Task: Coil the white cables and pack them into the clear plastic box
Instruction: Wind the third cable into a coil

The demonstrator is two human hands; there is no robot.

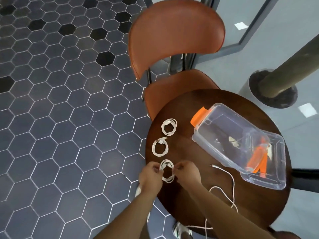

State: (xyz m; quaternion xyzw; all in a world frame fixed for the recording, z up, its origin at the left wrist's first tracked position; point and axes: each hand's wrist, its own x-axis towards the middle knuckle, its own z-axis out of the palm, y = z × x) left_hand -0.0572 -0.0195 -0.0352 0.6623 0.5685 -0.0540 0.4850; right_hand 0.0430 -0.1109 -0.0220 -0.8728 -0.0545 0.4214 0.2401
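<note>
On the round dark wooden table, two coiled white cables lie near the left edge: the far coil and the middle coil. A third coil is held between both hands; my left hand pinches its left side, my right hand pinches its right side. One uncoiled white cable snakes across the table toward the near edge. The clear plastic box with orange latches sits at the right, its lid leaning over it.
An orange chair stands behind the table. Grey hexagon floor tiles fill the left. A thick pole in a round base rises at the right. My shoes show below the table's near edge.
</note>
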